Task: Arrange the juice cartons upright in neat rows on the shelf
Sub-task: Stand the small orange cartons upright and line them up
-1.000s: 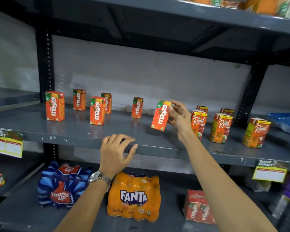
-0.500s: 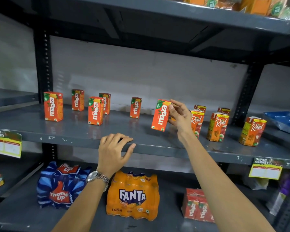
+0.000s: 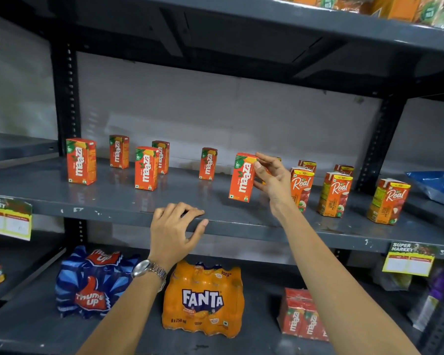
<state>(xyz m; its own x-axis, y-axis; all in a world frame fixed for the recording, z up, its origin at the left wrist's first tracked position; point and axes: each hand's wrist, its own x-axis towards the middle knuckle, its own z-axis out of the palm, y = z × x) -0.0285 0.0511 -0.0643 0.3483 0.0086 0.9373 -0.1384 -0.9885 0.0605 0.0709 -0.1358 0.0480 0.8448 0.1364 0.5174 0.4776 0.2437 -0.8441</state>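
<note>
My right hand grips an orange Maaza carton by its right side; the carton leans slightly and its base sits on or just above the grey shelf. Several other Maaza cartons stand upright further left, such as the nearest left one, one at mid-left and a rear one. Real juice cartons stand to the right, one partly hidden behind my right hand. My left hand rests on the shelf's front edge, fingers curled over the lip, holding nothing.
Below the shelf lie a Thums Up pack, a Fanta pack and a Maaza multipack. A blue bag lies at the far right. Price tags hang on the shelf edges. Black uprights frame the bay.
The held Maaza carton has tipped closer to upright and come down toward the shelf surface. My left hand has stayed on the shelf edge.
</note>
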